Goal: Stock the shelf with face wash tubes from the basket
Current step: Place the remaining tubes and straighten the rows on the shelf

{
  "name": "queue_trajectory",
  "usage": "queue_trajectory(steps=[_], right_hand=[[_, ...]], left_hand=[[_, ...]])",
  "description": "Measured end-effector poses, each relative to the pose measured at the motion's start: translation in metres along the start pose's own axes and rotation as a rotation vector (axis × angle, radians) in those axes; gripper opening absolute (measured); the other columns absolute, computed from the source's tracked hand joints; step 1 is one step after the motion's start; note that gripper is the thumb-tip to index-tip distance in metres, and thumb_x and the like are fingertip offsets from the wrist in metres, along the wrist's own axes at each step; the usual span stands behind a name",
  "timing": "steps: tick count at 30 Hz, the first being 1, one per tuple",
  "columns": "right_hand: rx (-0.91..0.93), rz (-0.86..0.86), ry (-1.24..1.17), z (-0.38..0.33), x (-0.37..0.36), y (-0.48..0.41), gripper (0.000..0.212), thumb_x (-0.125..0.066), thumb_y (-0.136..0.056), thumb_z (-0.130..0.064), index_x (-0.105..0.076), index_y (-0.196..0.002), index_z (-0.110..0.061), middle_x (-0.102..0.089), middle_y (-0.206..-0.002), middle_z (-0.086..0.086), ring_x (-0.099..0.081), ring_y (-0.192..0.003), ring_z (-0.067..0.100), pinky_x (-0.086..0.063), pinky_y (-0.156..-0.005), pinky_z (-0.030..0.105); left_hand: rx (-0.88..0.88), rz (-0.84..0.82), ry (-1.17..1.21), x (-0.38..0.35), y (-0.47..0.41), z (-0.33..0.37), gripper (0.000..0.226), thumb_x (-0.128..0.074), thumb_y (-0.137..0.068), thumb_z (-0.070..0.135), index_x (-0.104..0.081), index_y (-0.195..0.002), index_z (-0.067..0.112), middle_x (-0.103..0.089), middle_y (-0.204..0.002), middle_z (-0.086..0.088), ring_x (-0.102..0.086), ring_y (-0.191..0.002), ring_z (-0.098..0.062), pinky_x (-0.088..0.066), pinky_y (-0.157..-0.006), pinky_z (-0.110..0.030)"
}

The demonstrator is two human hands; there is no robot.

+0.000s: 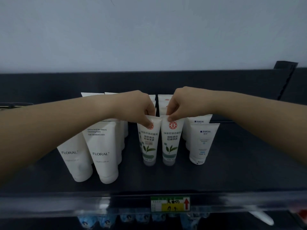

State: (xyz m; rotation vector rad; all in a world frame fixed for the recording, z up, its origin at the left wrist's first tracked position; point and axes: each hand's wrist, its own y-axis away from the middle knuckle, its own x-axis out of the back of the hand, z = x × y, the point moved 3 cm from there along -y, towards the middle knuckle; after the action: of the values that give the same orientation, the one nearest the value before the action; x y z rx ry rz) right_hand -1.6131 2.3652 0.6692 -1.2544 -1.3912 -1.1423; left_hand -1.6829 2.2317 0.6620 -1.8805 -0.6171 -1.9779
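Two white face wash tubes with green leaf prints and red round logos stand cap-down side by side on the dark shelf (149, 181). My left hand (137, 108) pinches the crimped top of the left tube (149, 143). My right hand (181, 103) pinches the top of the right tube (171, 141). More tubes of the same kind (163, 98) stand in rows behind them, mostly hidden by my hands. The basket is out of view.
Large white FLORAL tubes (104, 153) stand to the left, smaller white tubes with blue print (202, 141) to the right. A price tag (170, 204) sits on the shelf's front rail. Blue-capped items (106, 221) show on the shelf below. A grey wall rises behind.
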Motion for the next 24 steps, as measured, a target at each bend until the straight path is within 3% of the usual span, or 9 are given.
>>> queue_trajectory(steps=[8, 24], right_hand=[[0.012, -0.016, -0.047, 0.003, -0.004, -0.004, 0.021, -0.065, -0.088, -0.029, -0.073, -0.103, -0.017, -0.074, -0.097, -0.007, -0.069, -0.087, 0.006, -0.058, -0.083, 0.027], [0.02, -0.027, -0.029, 0.002, -0.003, -0.002, 0.016, -0.065, -0.089, -0.029, -0.075, -0.098, -0.02, -0.074, -0.092, -0.009, -0.07, -0.085, 0.006, -0.058, -0.083, 0.03]], left_hand=[[-0.007, -0.008, 0.027, -0.001, -0.001, -0.004, 0.022, -0.072, -0.08, 0.039, -0.072, -0.095, 0.024, -0.072, -0.087, 0.009, -0.068, -0.081, -0.007, -0.055, -0.082, -0.034], [-0.005, 0.014, 0.06, -0.002, 0.002, -0.014, 0.021, -0.072, -0.079, 0.038, -0.075, -0.094, 0.022, -0.073, -0.084, 0.009, -0.07, -0.077, -0.007, -0.055, -0.077, -0.026]])
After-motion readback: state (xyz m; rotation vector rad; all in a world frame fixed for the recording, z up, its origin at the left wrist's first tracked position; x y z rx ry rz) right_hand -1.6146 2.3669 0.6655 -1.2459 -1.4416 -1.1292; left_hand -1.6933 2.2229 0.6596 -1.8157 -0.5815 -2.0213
